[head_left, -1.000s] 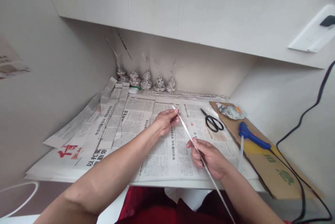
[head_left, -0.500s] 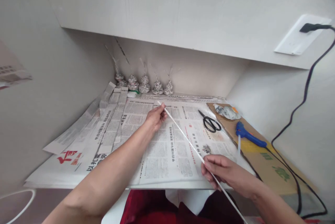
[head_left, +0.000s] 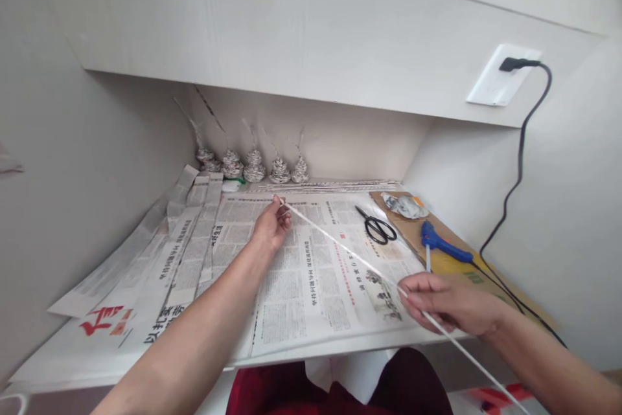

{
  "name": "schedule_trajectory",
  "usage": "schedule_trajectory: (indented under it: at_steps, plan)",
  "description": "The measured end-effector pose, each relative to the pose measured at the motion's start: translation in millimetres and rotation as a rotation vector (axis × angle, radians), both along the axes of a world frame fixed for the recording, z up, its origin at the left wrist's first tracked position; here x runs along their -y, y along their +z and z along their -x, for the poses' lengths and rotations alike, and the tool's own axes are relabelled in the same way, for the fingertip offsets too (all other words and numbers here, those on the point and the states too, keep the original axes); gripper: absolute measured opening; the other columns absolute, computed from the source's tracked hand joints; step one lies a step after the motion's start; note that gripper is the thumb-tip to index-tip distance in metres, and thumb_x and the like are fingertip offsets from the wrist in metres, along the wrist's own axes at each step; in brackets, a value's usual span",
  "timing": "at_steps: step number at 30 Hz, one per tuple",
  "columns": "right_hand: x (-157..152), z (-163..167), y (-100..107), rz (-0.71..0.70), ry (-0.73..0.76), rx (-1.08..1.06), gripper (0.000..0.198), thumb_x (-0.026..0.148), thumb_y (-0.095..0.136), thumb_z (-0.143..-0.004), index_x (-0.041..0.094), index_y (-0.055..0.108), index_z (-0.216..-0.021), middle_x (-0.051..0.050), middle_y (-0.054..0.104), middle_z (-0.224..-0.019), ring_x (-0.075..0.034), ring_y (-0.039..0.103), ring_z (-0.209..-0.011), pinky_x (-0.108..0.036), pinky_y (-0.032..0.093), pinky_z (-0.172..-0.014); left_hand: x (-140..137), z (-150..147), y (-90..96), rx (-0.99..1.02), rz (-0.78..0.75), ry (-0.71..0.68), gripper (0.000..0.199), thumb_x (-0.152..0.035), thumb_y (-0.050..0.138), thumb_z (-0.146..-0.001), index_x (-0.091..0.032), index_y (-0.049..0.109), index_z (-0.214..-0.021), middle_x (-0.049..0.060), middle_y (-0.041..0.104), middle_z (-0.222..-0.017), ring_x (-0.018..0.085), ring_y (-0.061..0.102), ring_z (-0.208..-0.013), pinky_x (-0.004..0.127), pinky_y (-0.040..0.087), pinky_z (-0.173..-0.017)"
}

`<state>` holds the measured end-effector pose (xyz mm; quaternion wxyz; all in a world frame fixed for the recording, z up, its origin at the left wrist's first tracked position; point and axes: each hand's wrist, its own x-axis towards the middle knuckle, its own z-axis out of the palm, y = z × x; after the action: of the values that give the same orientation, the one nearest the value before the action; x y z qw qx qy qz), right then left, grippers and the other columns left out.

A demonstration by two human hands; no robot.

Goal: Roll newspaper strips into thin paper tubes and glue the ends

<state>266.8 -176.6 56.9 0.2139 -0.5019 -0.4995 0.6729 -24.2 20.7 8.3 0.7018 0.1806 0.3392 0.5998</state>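
A long, thin white rolled-paper stick (head_left: 340, 245) slants across the view above the newspaper-covered table. My left hand (head_left: 273, 224) pinches its far end between thumb and fingertips. Farther down its length, my right hand (head_left: 449, 302) is closed around the stick, whose lower end runs past the hand and out at the bottom of the view. Beneath both hands lie printed newspaper sheets (head_left: 286, 298). Black-handled scissors (head_left: 380, 228) rest on the newspaper beyond my right hand.
Several coiled-paper gourd shapes (head_left: 254, 166) stand along the back wall, beside a bundle of thin paper sticks (head_left: 335, 187). Newspaper strips (head_left: 179, 243) lie left. At right, cardboard (head_left: 413, 234) holds a blue glue gun (head_left: 444, 243) and crumpled foil-like wrapping (head_left: 405, 205); a black cord (head_left: 519, 162) hangs there.
My hands are farther apart, the right one having shifted right along the stick. Both still hold it. The whole view has swung somewhat to the right.
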Motion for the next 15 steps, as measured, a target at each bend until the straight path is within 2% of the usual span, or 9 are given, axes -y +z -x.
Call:
schedule_trajectory:
  at_steps: [3,5,9,12,15]
  plan:
    - [-23.1,-13.5,2.3,-0.059,-0.326,-0.108,0.026,0.041,0.061,-0.082,0.017,0.054,-0.074,0.006,0.037,-0.048,-0.005,0.03,-0.039,-0.018,0.021,-0.036,0.3,-5.3,-7.1,-0.189,-0.033,0.001,0.026,-0.038,0.05,-0.087,-0.015,0.057,-0.098,0.003,0.063,-0.071,0.006,0.051,-0.044,0.016,0.04,-0.04]
    - [-47.6,-20.6,5.3,-0.076,-0.55,-0.106,0.019,0.035,0.064,-0.08,0.018,0.056,-0.078,0.006,0.04,-0.05,-0.005,0.033,-0.04,-0.017,0.026,-0.036,1.5,-11.1,-15.0,-0.4,-0.109,-0.022,0.025,-0.034,0.054,-0.084,-0.016,0.057,-0.1,0.003,0.063,-0.071,0.006,0.05,-0.044,0.017,0.038,-0.041]
    - [-100.7,-20.4,11.0,-0.103,-0.751,-0.096,0.01,0.021,0.056,-0.085,0.016,0.056,-0.076,0.002,0.05,-0.055,-0.006,0.044,-0.044,-0.016,0.034,-0.038,5.4,-19.5,-32.0,-0.829,-0.44,-0.14,0.02,-0.031,0.06,-0.076,-0.016,0.061,-0.091,0.001,0.063,-0.065,0.009,0.052,-0.049,0.021,0.041,-0.05]
    - [-119.8,-6.9,11.7,-0.104,-0.743,-0.113,0.013,0.02,0.053,-0.087,0.015,0.056,-0.076,0.001,0.053,-0.057,-0.007,0.047,-0.045,-0.017,0.036,-0.039,5.9,-19.6,-39.6,-1.033,-0.642,-0.196,0.018,-0.032,0.059,-0.076,-0.017,0.064,-0.085,0.002,0.065,-0.065,0.014,0.058,-0.06,0.024,0.043,-0.063]
    - [-111.9,12.0,5.2,-0.006,-0.562,-0.178,0.013,0.026,0.062,-0.082,0.015,0.058,-0.078,0.002,0.053,-0.058,-0.006,0.047,-0.045,-0.016,0.034,-0.038,3.8,-17.7,-40.8,-1.114,-0.677,-0.214,0.02,-0.034,0.054,-0.079,-0.018,0.065,-0.083,0.003,0.066,-0.068,0.015,0.06,-0.064,0.026,0.043,-0.066]
